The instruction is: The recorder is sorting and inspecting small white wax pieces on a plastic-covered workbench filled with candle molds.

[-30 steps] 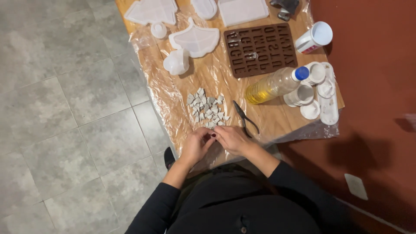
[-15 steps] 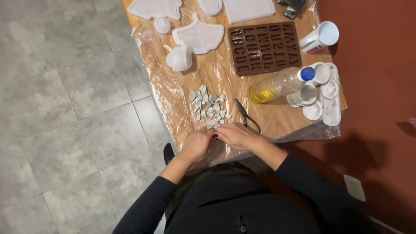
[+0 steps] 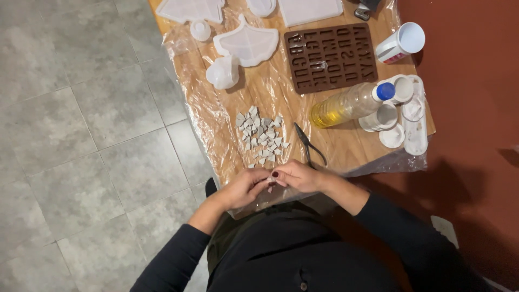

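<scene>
Left hand [image 3: 246, 186] and right hand [image 3: 294, 176] meet at table edge [image 3: 335, 157], fingertips pinching a small pale chip [image 3: 270, 188]. Chip pile [image 3: 260, 135] ahead, pliers [image 3: 307, 145] beside, oil bottle [image 3: 348, 104] farther right.

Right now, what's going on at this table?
A person sits at a wooden table covered in clear plastic film. The left hand and right hand meet at the near edge, pinching a small pale piece between the fingertips. Just beyond them lies a pile of small grey-white chips, with black pliers beside it. Farther back are a brown letter mould, a bottle of yellow liquid lying on its side, white moulds and small cups.
</scene>
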